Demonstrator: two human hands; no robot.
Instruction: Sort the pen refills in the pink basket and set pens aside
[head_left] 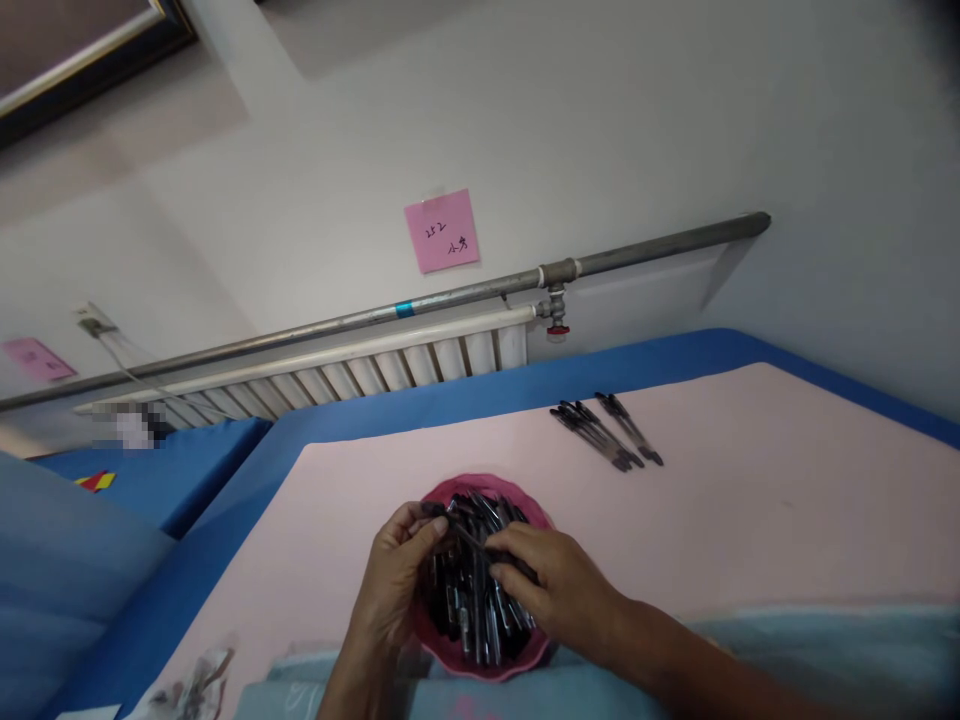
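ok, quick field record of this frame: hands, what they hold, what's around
left hand: pinching one end of a black pen over the bowl
right hand: fingers on the same pen's other end
bowl: pink, full of dark pens, at the near edge of the table
loose pens: small group lying on the pink table surface, farther right
wall: pink note, pipe, radiator

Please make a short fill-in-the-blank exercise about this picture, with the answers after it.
1. Both hands, left hand and right hand, are over a ____ bowl full of pens.
2. A few loose pens lie on the ____ table cover.
3. The sticky note on the wall is ____.

Answers: pink; pink; pink
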